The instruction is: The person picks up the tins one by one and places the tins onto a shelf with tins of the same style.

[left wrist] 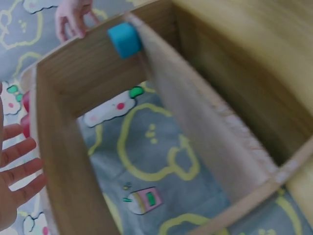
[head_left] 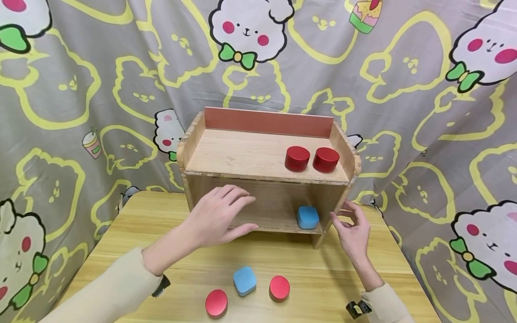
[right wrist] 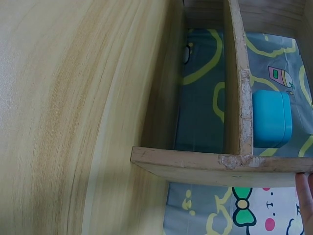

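Note:
My left hand (head_left: 220,215) hovers before the shelf's lower opening, fingers spread and nothing held; it also shows at the edge of the left wrist view. At the right side panel of the small wooden shelf (head_left: 238,152), my right hand (head_left: 353,229) has its fingertips right at the panel's outer face, fingers loosely bent. Inside the lower compartment a blue rounded square block (head_left: 308,217) stands near the right end. Two red round tins (head_left: 297,159) sit side by side on the top board, toward its right end.
On the wooden table (head_left: 161,229) in front lie a blue rounded square block (head_left: 244,281) and two red round pieces, one to its left (head_left: 216,303) and another to its right (head_left: 279,288). A patterned grey curtain (head_left: 133,85) hangs behind the shelf and at the sides.

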Tool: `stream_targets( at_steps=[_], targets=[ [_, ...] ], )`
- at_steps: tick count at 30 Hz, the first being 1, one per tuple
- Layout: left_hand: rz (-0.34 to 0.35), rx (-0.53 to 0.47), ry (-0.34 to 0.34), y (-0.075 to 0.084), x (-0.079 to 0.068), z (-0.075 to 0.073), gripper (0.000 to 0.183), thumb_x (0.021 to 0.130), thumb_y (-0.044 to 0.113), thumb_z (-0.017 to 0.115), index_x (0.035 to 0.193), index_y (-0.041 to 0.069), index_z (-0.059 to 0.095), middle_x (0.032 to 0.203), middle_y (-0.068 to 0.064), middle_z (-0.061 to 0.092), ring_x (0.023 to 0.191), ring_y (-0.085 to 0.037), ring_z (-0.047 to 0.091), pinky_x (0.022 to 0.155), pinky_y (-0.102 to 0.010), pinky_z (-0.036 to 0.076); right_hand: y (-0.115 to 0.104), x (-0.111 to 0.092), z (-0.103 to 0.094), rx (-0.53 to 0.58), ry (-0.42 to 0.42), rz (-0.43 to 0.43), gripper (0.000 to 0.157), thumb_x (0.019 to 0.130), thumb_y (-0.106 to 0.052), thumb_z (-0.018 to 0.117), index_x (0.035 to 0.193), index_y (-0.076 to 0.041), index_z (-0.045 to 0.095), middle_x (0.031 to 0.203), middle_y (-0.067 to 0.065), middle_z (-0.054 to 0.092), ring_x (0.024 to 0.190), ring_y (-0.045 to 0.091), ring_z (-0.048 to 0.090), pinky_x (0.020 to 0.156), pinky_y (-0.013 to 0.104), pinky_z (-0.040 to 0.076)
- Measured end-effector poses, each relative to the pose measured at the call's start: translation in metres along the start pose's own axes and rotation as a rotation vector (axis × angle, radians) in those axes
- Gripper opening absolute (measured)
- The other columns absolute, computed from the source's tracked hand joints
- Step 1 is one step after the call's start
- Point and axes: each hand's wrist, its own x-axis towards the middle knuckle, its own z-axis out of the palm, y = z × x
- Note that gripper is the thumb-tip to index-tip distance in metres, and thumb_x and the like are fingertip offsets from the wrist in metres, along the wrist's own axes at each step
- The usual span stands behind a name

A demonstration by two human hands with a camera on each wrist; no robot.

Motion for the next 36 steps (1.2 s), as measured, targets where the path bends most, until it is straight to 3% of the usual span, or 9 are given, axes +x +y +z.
stream_targets(
  at_steps=[6,15,28,36],
  targets=[
    [0.004,-0.014,-0.073,0.001,-0.023,0.005,0.061,0.1,0.067,0.055,0.122,0.012,0.072,0.113,-0.002,0.073,0.106,-0.022,0.069,0.089,-0.037,0.06,0.001,0.0,0.0,-0.004,0.003,0.001,0.044,0.084,0.016,0.076,0.127,0.008,0.066,0.104,-0.017,0.069,0.087,-0.004,0.069,0.065,0.009,0.056],
    [0.033,0.015,-0.137,0.007,-0.055,0.017,0.058,0.086,0.062,0.076,0.117,0.014,0.072,0.109,0.002,0.072,0.103,-0.019,0.068,0.084,-0.035,0.06,0.001,0.001,0.0,-0.002,0.002,0.002,0.044,0.084,0.016,0.076,0.126,0.007,0.066,0.103,-0.017,0.069,0.087,-0.005,0.069,0.064,0.009,0.056],
    [0.052,-0.062,-0.237,0.019,-0.106,0.038,0.055,0.087,0.06,0.078,0.12,0.017,0.07,0.112,0.006,0.071,0.104,-0.013,0.067,0.088,-0.032,0.06,0.002,0.0,0.001,-0.002,0.002,-0.007,0.044,0.085,0.017,0.075,0.127,0.009,0.065,0.104,-0.017,0.068,0.088,-0.004,0.069,0.065,0.009,0.057],
    [0.103,-0.109,-0.269,0.029,-0.133,0.05,0.052,0.096,0.063,0.065,0.121,0.018,0.07,0.112,0.007,0.071,0.105,-0.011,0.066,0.091,-0.031,0.059,0.001,0.0,0.001,0.006,-0.001,-0.008,0.043,0.085,0.017,0.074,0.126,0.009,0.065,0.104,-0.016,0.069,0.088,-0.004,0.069,0.065,0.01,0.057]
  ],
)
